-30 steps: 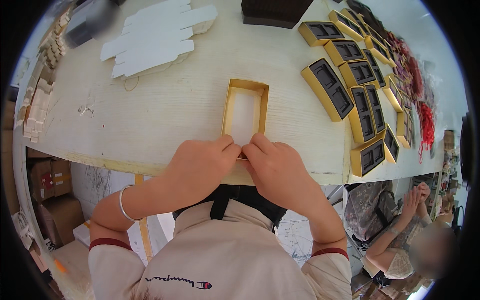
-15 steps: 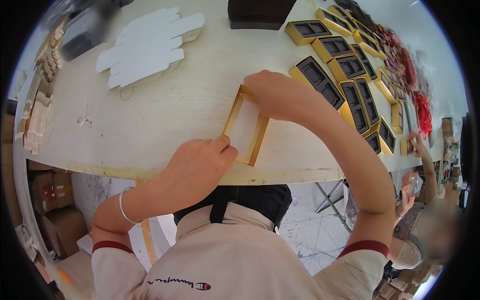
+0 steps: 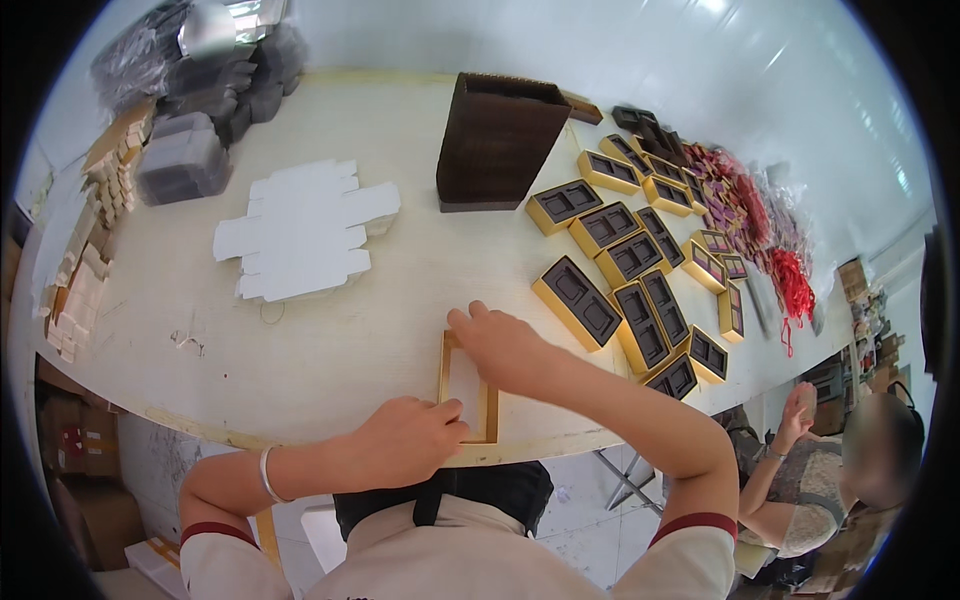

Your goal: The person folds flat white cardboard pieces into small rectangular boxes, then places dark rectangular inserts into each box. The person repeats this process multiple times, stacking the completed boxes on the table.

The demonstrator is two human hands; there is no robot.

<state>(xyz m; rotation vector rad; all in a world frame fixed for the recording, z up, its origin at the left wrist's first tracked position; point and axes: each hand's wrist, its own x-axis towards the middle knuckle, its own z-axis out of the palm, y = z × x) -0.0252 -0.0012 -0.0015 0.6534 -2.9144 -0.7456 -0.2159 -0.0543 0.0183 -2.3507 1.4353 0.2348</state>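
An open, shallow gold box [image 3: 490,414] with a pale inside stands near the front edge of the table. My left hand [image 3: 415,436] is closed at its near left side, thumb and fingers at the wall. Over the far end of the box lies my right hand [image 3: 505,350], its fingers bent round the far rim and hiding that end. To the right are several gold boxes [image 3: 577,300] fitted with dark compartmented inserts. A tall dark brown stack [image 3: 495,145] rises beyond my hands.
White flat carton blanks [image 3: 300,230] lie to the left. Translucent grey trays [image 3: 183,160] and cream-coloured pieces [image 3: 80,315] line the left side. Red cords [image 3: 792,285] lie at the right edge. A co-worker [image 3: 800,475] sits at the right, one hand raised.
The view has tilted upward, showing more of the far table. Both hands are still at the gold box. The co-worker's hand near the table has gone from there.
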